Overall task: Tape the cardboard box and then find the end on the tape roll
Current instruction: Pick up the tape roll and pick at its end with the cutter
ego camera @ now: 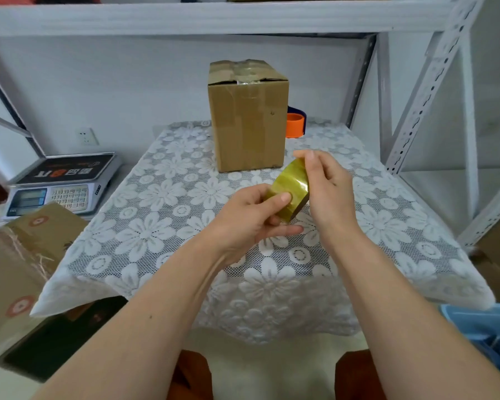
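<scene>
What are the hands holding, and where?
Both hold the tape roll: left hand with thumb on its outer face, right hand gripping its far side.

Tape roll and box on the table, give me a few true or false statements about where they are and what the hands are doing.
1. Both hands hold the tape roll. True: left hand and right hand grip it above the table.
2. The cardboard box lies open on its side. False: it stands upright, flaps taped shut.
3. An orange object sits behind the box. True.
4. The scale stands on the box. False: it sits left of the table.
</scene>
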The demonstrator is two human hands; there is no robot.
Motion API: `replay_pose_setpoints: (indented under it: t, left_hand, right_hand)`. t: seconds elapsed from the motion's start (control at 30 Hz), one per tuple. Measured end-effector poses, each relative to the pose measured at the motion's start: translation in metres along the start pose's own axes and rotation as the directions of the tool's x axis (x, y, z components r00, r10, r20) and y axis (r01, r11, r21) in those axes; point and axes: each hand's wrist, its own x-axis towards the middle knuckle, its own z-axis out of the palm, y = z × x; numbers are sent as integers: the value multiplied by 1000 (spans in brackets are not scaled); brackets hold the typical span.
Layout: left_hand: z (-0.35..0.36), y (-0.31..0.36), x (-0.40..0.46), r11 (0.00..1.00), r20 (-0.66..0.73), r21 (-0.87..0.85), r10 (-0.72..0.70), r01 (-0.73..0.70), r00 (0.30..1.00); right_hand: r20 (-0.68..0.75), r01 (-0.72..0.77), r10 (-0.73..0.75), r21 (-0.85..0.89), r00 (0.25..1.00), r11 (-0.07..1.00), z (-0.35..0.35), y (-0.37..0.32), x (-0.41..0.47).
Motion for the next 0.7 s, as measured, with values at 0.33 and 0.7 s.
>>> replay_pose_setpoints:
  t: [0.33, 0.7]
  left_hand:
    - [-1, -6, 2, 998, -70, -37, 48, -50, 996]
    - [4, -8, 0, 997, -54, -53, 60, -63, 997]
  right_hand:
    - [65, -6, 8, -35, 998, 999, -1, 0, 0]
    - [56, -7, 7, 0, 998, 1000, -1, 2, -1]
